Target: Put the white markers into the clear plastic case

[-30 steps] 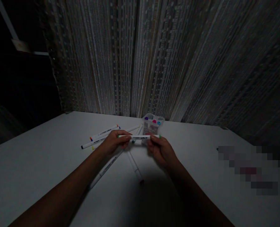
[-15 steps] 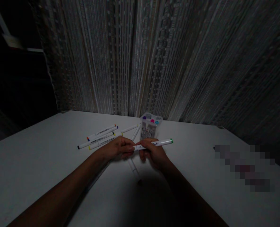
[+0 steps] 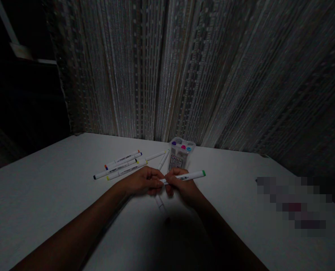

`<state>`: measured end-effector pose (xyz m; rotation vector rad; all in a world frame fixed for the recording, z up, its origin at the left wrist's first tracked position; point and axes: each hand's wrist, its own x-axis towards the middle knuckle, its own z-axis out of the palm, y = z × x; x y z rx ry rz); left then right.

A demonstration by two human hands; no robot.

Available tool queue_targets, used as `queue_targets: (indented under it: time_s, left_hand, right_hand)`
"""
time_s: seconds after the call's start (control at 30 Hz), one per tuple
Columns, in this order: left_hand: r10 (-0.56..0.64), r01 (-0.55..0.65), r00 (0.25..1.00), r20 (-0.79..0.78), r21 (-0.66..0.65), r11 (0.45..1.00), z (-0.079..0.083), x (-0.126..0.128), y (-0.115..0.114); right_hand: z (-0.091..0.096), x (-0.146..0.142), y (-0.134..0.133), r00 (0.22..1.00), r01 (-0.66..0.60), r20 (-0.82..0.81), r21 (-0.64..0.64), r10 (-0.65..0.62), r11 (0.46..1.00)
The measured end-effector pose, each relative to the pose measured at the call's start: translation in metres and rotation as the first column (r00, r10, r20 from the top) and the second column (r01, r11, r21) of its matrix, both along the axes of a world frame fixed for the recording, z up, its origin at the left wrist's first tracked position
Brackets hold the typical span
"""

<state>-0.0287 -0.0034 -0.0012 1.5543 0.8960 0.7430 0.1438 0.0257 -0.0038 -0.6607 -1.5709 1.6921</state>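
Both hands hold one white marker [image 3: 194, 175] with a green end pointing right, tilted slightly upward. My left hand [image 3: 144, 181] pinches its left end, which the fingers hide. My right hand [image 3: 182, 186] grips the barrel near the middle, thumb on top. Beneath the hands, another white marker [image 3: 160, 203] with a dark end lies on the table in shadow. Just behind the right hand stands a clear plastic marker case [image 3: 177, 160], with purple, pink and blue marker ends showing at its top.
Several white markers [image 3: 122, 165] with orange, blue, black and yellow ends lie left of the hands on the white table [image 3: 57, 195]. One more marker [image 3: 163, 159] leans toward the case. A pixelated patch covers something at right. A striped curtain [image 3: 156, 75] hangs behind.
The hands and the green-ended marker have shifted slightly down in view. Both hands keep their hold on it, and the other markers and the case stay in place.
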Motion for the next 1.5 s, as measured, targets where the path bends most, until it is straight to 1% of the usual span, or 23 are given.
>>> queue_targets:
  time_s: [0.03, 0.1, 0.17, 0.23, 0.33, 0.43, 0.57, 0.73, 0.83, 0.9, 0.97, 1.07, 1.17, 1.23, 1.3, 1.4, 1.5]
  left_hand:
    - [-0.005, 0.006, 1.0, -0.029, 0.024, 1.0, -0.001, 0.002, -0.001]
    - [-0.002, 0.018, 0.993, -0.119, 0.127, 0.992, 0.0, 0.009, -0.003]
    - [0.045, 0.016, 0.974, -0.22, 0.264, 0.964, 0.006, 0.016, -0.008]
    - [0.089, 0.019, 0.954, -0.287, 0.353, 0.935, 0.013, 0.023, -0.012]
    - [0.16, 0.01, 0.919, -0.36, 0.428, 0.904, 0.017, 0.03, -0.015]
    - [0.224, 0.005, 0.887, -0.405, 0.493, 0.87, 0.014, 0.034, -0.014]
    - [0.234, 0.01, 0.888, -0.395, 0.526, 0.851, 0.01, 0.036, -0.014]
    - [0.276, -0.002, 0.867, -0.415, 0.55, 0.835, 0.011, 0.037, -0.016]
    - [0.301, -0.039, 0.875, -0.379, 0.563, 0.825, 0.012, 0.037, -0.017]
    - [0.302, -0.098, 0.907, -0.295, 0.548, 0.83, 0.012, 0.036, -0.017]
    - [0.298, -0.171, 0.936, -0.187, 0.499, 0.85, 0.01, 0.032, -0.016]
    - [0.333, -0.297, 0.942, -0.027, 0.388, 0.872, 0.005, 0.025, -0.011]
    - [0.359, -0.365, 0.93, 0.079, 0.327, 0.872, 0.0, 0.021, -0.006]
    - [0.36, -0.376, 0.927, 0.108, 0.299, 0.877, 0.0, 0.02, -0.005]
    - [0.36, -0.382, 0.924, 0.128, 0.266, 0.885, 0.001, 0.021, -0.004]
    - [0.366, -0.389, 0.921, 0.136, 0.242, 0.889, 0.004, 0.022, -0.006]
    - [0.35, -0.364, 0.931, 0.103, 0.238, 0.9, 0.007, 0.024, -0.008]
  right_hand:
    - [-0.001, -0.001, 0.0, 0.999, 0.009, 0.041, 0.015, -0.009, 1.0]
    - [-0.001, -0.001, 0.0, 0.994, 0.032, 0.103, 0.042, -0.036, 0.999]
    - [0.002, 0.0, 0.0, 0.991, 0.062, 0.119, 0.06, -0.069, 0.996]
    - [0.007, 0.003, 0.0, 0.991, 0.087, 0.098, 0.065, -0.093, 0.994]
    - [0.014, 0.007, -0.002, 0.994, 0.094, 0.05, 0.058, -0.097, 0.994]
    - [0.016, 0.009, -0.003, 0.996, 0.085, 0.023, 0.046, -0.086, 0.995]
    - [0.014, 0.009, -0.003, 0.997, 0.074, 0.0, 0.039, -0.074, 0.996]
    - [0.017, 0.008, -0.004, 0.998, 0.06, -0.005, 0.049, -0.06, 0.997]
    - [0.021, 0.011, -0.004, 0.998, 0.065, 0.001, 0.086, -0.065, 0.994]
    - [0.024, 0.013, -0.003, 0.996, 0.093, -0.026, 0.102, -0.09, 0.99]
    - [0.025, 0.014, -0.002, 0.991, 0.12, -0.076, 0.086, -0.114, 0.989]
    - [0.024, 0.014, 0.001, 0.976, 0.124, -0.18, -0.004, -0.123, 0.992]
    - [0.022, 0.012, 0.002, 0.953, 0.087, -0.281, -0.109, -0.115, 0.99]
    - [0.022, 0.011, 0.001, 0.941, 0.065, -0.32, -0.149, -0.11, 0.987]
    - [0.022, 0.01, 0.001, 0.935, 0.054, -0.337, -0.159, -0.105, 0.986]
    - [0.022, 0.011, 0.001, 0.933, 0.037, -0.35, -0.147, -0.087, 0.988]
    - [0.021, 0.011, 0.002, 0.937, 0.041, -0.341, -0.123, -0.081, 0.992]
